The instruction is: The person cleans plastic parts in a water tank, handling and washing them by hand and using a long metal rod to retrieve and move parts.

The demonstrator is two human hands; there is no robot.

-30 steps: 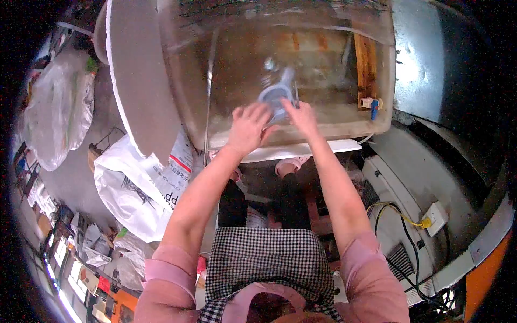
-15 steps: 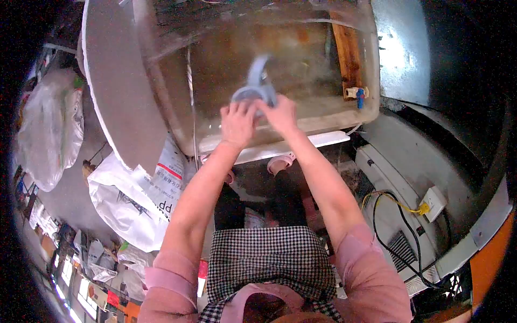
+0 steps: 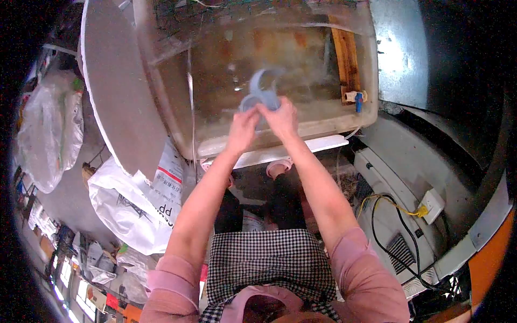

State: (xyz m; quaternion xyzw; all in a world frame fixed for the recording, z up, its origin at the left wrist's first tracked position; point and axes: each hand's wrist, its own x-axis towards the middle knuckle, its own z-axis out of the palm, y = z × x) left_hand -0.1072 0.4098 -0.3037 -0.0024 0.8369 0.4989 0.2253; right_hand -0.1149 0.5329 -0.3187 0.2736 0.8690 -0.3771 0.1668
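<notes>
A blue-grey curved plastic piece point(image 3: 271, 100), with ring-like loops and blurred upper edges, is held over the near part of a large tub point(image 3: 370, 70) with a brownish interior. My left hand point(image 3: 243, 128) pinches its lower left side, fingers bent around the edge. On the right side my right hand point(image 3: 282, 117) grips it, its thumb close to the left fingers. The two hands nearly meet at the bottom of the piece. Its exact kind cannot be made out.
A wooden plank point(image 3: 346, 51) and a blue-handled valve point(image 3: 359, 102) are at the tub's right. To the left stand a grey board point(image 3: 121, 81), a white printed sack point(image 3: 129, 202) and a clear plastic bag point(image 3: 51, 129). Cables point(image 3: 396, 203) hang at lower right.
The blue-grey piece has turned in my hands and its upper loop sits slightly lower. My left hand has changed from spread fingers over it to a closer pinch at its lower side.
</notes>
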